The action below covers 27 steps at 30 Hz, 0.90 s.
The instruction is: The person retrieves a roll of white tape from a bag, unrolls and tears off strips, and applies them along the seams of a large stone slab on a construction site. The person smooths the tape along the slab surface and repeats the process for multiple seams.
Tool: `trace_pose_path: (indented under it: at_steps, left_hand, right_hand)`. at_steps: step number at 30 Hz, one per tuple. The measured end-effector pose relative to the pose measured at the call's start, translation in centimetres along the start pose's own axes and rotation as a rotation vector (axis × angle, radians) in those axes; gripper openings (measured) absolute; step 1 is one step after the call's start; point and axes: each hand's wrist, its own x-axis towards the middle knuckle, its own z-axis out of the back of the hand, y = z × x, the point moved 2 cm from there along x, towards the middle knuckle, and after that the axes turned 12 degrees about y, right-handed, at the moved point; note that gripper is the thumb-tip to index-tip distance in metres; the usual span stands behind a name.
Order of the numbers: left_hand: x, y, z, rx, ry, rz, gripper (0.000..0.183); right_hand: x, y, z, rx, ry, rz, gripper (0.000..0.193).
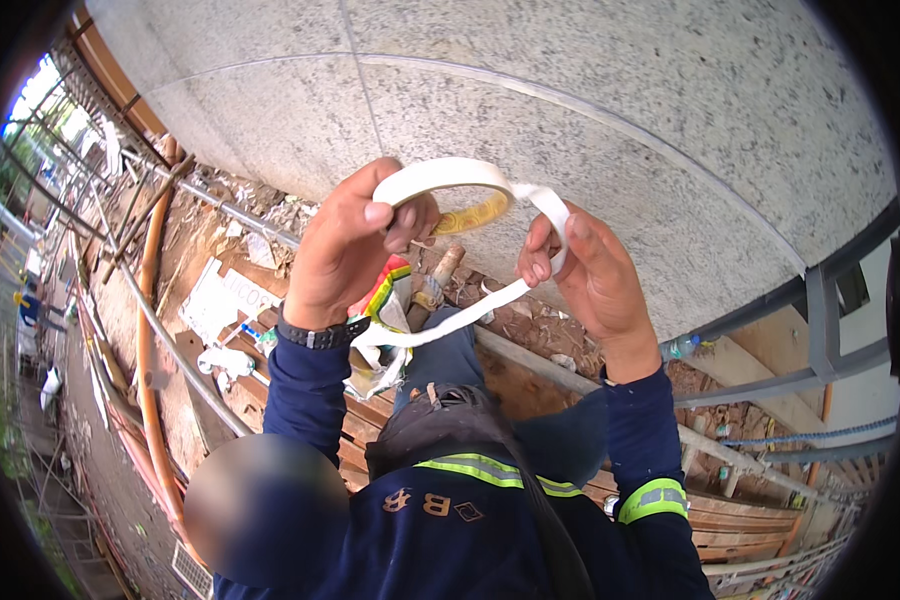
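A roll of white masking tape is gripped in my left hand, thumb on its outer face and fingers curled through the ring. Yellowish print shows on the inside of its core. My right hand pinches the pulled-out tape strip between thumb and fingers, just right of the roll. From there the loose strip droops down and left, over a white bag with red, yellow and green bands. Both hands are raised before the speckled stone wall, apart from it as far as I can see.
Pale joint lines cross the wall. Left of me run a metal pipe rail and an orange pipe, with rubble and a torn white sheet. Wooden planks lie below. At right are a dark metal frame and a plastic bottle.
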Motion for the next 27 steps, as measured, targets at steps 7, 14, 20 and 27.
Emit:
trace_pose_path:
  at_steps: [7, 14, 20, 27]
  left_hand:
    - [-0.4, 0.1, 0.6, -0.022, 0.106, -0.002, 0.032]
    - [0.0, 0.5, -0.9, 0.066, -0.038, 0.076, 0.041]
    - [-0.2, 1.1, -0.1, -0.033, 0.053, 0.105, 0.036]
    - [-0.7, 1.8, -0.4, -0.020, -0.031, 0.122, 0.037]
  right_hand:
    - [-2.6, 3.5, 1.7, -0.445, -0.156, -0.143, 0.021]
    - [-3.7, 3.2, 2.9, -0.751, -0.314, -0.100, 0.017]
    - [-4.2, 2.8, 3.2, -0.881, -0.326, -0.028, 0.014]
    - [-4.6, 1.2, 3.1, -0.573, -0.263, -0.081, 0.023]
